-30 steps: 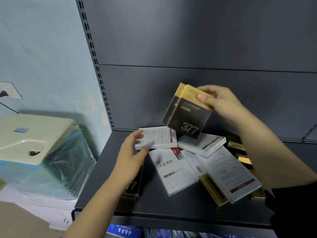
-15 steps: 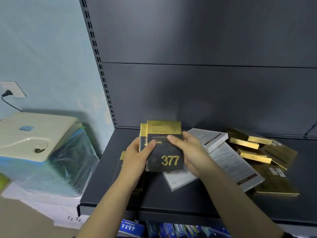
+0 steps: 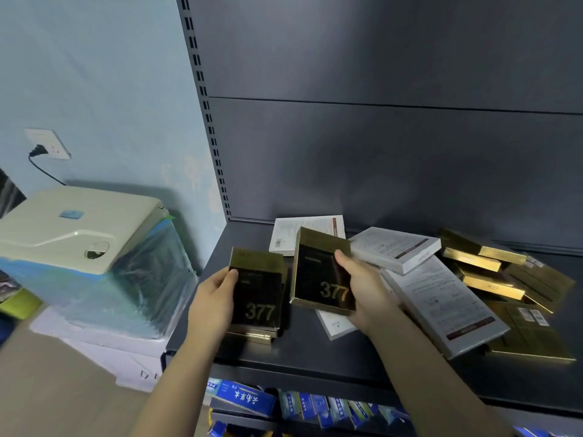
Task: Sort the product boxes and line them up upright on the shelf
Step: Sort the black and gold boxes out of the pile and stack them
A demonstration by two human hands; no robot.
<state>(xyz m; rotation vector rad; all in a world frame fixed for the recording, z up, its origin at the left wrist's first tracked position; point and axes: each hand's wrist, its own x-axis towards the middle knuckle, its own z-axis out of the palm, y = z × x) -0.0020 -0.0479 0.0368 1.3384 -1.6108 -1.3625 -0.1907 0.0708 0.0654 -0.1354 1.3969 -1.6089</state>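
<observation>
My left hand point(image 3: 214, 298) grips a black-and-gold "377" box point(image 3: 257, 294) upright over the front left of the dark shelf point(image 3: 315, 354), above another gold box point(image 3: 255, 335) lying flat. In my right hand point(image 3: 367, 294) is a second "377" box point(image 3: 321, 272), tilted, thumb on its face. White boxes point(image 3: 394, 249) lie flat in a loose heap in the middle. Several gold boxes point(image 3: 485, 272) are piled at the right.
A slotted upright point(image 3: 208, 127) bounds the shelf on the left, with the dark back panel behind. Beside the shelf stands a beige machine point(image 3: 79, 228) on plastic-wrapped goods. Blue boxes point(image 3: 243, 398) fill the shelf below.
The two "377" boxes, held together by both hands half a second ago, are now apart: one in each hand, the right one tilted away to the right.
</observation>
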